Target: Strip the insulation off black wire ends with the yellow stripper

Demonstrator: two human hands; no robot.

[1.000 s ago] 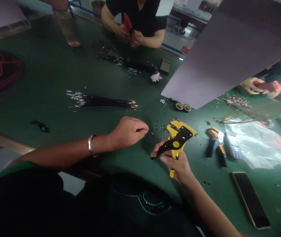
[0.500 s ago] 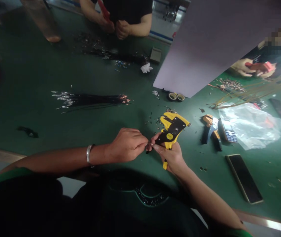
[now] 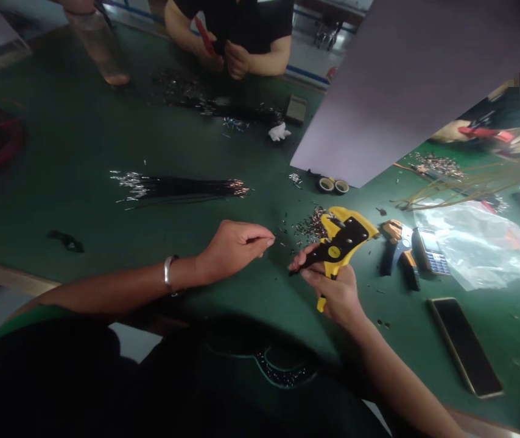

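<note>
My right hand (image 3: 340, 292) is closed round a yellow and black wire stripper (image 3: 342, 243), whose jaws point up and left. My left hand (image 3: 239, 246), a silver bracelet at its wrist, is pinched over the green table (image 3: 242, 304); whatever is between the fingertips is too small to make out. Small dark and copper-coloured bits (image 3: 308, 226) lie scattered beside the stripper's jaws. Beyond my left hand rests a bundle of black wires (image 3: 182, 186), silvery tips at its left end and bare copper at its right.
To the right lie an orange and black hand tool (image 3: 399, 249), a keypad phone (image 3: 431, 249), a clear plastic bag (image 3: 483, 243) and a smartphone (image 3: 465, 347). Two tape rolls (image 3: 333, 185) sit by a pale upright panel (image 3: 379, 91). Two co-workers hold red tools.
My hands have moved apart: the left has drawn back up and left, while the right has shifted right with the wire stripper. The view has shifted slightly.
</note>
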